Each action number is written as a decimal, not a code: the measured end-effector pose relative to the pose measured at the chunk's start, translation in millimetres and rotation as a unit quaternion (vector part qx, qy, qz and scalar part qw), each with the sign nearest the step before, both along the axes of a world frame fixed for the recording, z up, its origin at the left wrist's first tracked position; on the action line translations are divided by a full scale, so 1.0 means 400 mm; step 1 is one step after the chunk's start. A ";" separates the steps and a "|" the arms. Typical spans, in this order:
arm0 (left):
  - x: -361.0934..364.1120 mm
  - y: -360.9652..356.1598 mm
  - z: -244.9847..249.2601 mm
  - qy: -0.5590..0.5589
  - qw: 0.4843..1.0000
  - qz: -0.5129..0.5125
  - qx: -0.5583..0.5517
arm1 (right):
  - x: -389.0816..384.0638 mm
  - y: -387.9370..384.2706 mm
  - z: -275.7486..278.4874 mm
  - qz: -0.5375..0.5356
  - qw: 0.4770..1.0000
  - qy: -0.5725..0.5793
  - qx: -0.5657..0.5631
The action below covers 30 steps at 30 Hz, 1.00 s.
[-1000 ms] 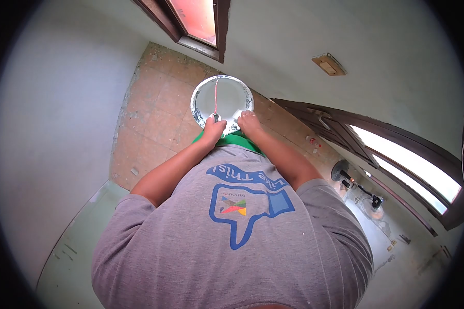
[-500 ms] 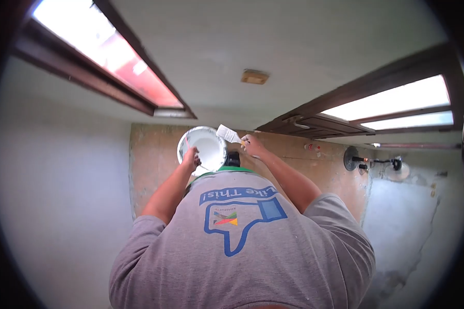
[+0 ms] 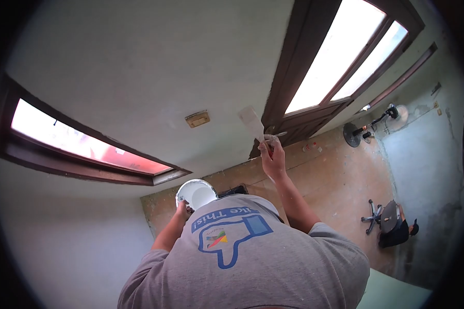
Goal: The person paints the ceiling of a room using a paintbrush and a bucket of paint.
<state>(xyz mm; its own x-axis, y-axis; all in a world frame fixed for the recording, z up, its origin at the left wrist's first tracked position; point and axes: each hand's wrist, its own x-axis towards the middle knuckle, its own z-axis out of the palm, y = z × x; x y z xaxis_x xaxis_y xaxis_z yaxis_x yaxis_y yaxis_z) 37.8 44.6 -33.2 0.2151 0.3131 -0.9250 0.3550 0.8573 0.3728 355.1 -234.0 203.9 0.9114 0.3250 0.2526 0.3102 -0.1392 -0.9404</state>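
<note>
From where I stood, the person's right hand [image 3: 273,156] had a firm grasp on a flat, pale-bristled paintbrush [image 3: 251,121], raised at about one o'clock from the middle of the view. The left hand [image 3: 182,210] was clasped on a round, white, open-topped bucket [image 3: 194,186], between seven and eight o'clock, close against the grey printed T-shirt [image 3: 288,252].

Good handling, I judged, called for a loose wrist, the bristles' broad face square to the pale painted wall [image 3: 139,62], and the bucket's mouth level enough that nothing slopped. The dark-brown wooden door [image 3: 314,122] stood at the brush's three o'clock, near enough that a careless sideways swing could have smeared it (I would have minded that edge more than the yellowed rectangular wall plate [image 3: 197,119] at nine).

Much was hard to make out. The bristles blurred into the wall, so I could not tell whether they touched it. Fingers hid most of the brush's handle; the shirt cut off the bucket's lower side and part of some black object [image 3: 234,190] at its three o'clock. How full the bucket was, I could not tell.
</note>
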 end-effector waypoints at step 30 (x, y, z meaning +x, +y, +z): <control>0.046 0.002 0.013 0.049 0.999 -0.007 0.016 | 0.133 0.079 0.159 -0.116 0.986 -0.116 0.003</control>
<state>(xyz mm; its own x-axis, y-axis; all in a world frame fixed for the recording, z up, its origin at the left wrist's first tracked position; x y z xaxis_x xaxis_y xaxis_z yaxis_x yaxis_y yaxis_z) 56.1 45.2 -27.8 0.1276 0.3413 -0.9312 0.4025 0.8403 0.3631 408.4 -202.5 267.5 0.8784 0.1128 0.4644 0.4778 -0.2254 -0.8490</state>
